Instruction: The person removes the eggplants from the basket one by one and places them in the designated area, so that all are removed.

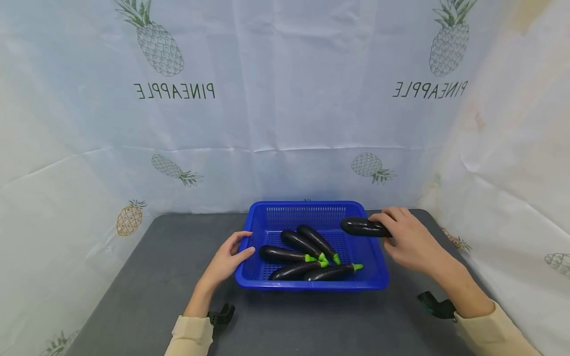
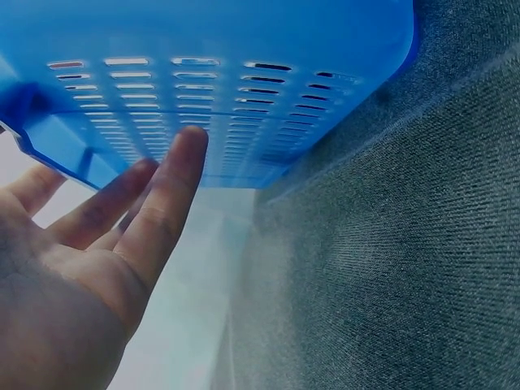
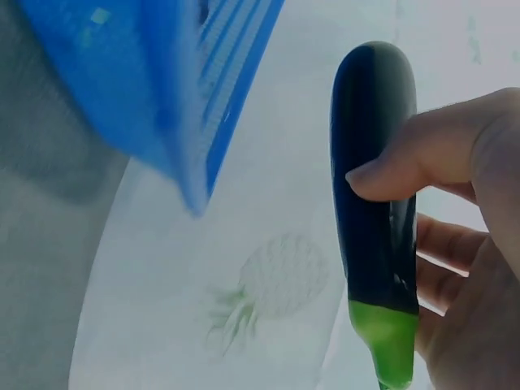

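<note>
I have the right hand [image 1: 411, 237] wrapped around an eggplant [image 1: 362, 227], thumb across the dark skin and fingers curled behind it; the right wrist view shows that grip plainly, with the green stem end [image 3: 388, 341] pointing down toward the palm. From the head view the eggplant is held lengthwise over the right rim of the blue basket [image 1: 311, 285], its blunt end reaching in over the basket and the stem end hidden under my hand. It is off the bench [image 1: 147, 287] and, as far as I can tell, not touching the basket.

The left hand [image 1: 229, 259] lies with straight, relaxed fingers against the basket's left wall. In the left wrist view the fingertips [image 2: 188, 146] rest on the slotted side, gripping nothing.

Inside the basket I count five eggplants [image 1: 307, 252] already lying on the floor, packed close together toward the front, most with their green stems pointing right. I see no others loose on the bench.

My judgement is that the loading is nearly done: five are in, the sixth is in hand over the rim and not yet set down. The back right part of the basket floor looks free of eggplants.
</note>
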### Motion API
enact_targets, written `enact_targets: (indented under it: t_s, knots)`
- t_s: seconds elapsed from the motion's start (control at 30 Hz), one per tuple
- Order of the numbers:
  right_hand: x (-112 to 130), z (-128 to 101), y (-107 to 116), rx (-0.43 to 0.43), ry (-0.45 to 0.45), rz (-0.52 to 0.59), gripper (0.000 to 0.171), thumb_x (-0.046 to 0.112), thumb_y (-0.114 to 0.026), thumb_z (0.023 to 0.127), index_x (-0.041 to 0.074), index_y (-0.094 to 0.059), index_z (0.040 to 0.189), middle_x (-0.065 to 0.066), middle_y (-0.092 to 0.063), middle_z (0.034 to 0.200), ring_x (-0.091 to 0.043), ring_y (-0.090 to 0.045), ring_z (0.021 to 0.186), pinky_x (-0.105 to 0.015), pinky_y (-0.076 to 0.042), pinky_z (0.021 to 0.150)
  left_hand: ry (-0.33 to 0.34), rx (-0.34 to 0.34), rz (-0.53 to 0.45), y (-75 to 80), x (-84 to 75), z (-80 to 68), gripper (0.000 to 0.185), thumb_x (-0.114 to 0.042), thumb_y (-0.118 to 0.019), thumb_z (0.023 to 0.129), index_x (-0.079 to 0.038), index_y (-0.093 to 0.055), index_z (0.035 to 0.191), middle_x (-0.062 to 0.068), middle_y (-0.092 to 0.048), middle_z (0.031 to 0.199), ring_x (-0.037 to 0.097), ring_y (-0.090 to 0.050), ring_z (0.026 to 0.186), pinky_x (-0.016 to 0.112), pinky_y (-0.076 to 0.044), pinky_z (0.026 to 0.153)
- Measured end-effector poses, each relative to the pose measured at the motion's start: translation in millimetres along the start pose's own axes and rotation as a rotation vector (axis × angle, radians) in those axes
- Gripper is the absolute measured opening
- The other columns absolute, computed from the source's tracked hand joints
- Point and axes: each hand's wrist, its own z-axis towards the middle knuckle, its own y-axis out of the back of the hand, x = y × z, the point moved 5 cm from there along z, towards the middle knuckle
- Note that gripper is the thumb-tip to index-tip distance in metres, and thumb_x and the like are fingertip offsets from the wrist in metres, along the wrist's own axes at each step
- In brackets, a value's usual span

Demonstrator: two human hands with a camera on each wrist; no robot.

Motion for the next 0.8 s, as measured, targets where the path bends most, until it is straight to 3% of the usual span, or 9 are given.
enact_targets:
  t_s: [0.23, 0.6, 0.8]
  knots:
    - [-31, -14, -1, -0.031, -0.065, -0.002, 0.054, -0.011, -0.077, 0.070, 0.004, -0.063, 0.120, -0.018, -0.061, 0.111, -0.041, -0.055, 0.101, -0.059, -0.047, 0.082, -0.004, -0.003, 0.010, 0.0, -0.4, 0.1, 0.050, -0.025, -0.068, 0.100, -0.007, -0.051, 0.143, 0.022, -0.045, 0.151, 0.042, -0.049, 0.135, 0.052, -0.053, 0.097]
    - [-77, -37, -17, 0.040, -0.245, 0.086, 0.048, -0.009, -0.070, 0.077, -0.001, -0.061, 0.124, -0.022, -0.057, 0.113, -0.043, -0.053, 0.105, -0.060, -0.045, 0.083, 0.004, 0.000, 0.028, 1.4, 1.8, 0.8, 0.050, -0.026, -0.068, 0.100, -0.008, -0.051, 0.144, 0.021, -0.044, 0.153, 0.041, -0.047, 0.138, 0.054, -0.049, 0.102]
    - [-95, -53, -32, 0.066, -0.299, 0.082, 0.046, -0.007, -0.070, 0.080, -0.002, -0.060, 0.124, -0.026, -0.056, 0.117, -0.045, -0.052, 0.104, -0.061, -0.045, 0.081, 0.011, -0.005, 0.029, 0.2, -0.8, -0.6, 0.050, -0.025, -0.068, 0.100, -0.009, -0.051, 0.144, 0.021, -0.043, 0.153, 0.042, -0.047, 0.137, 0.054, -0.050, 0.101]
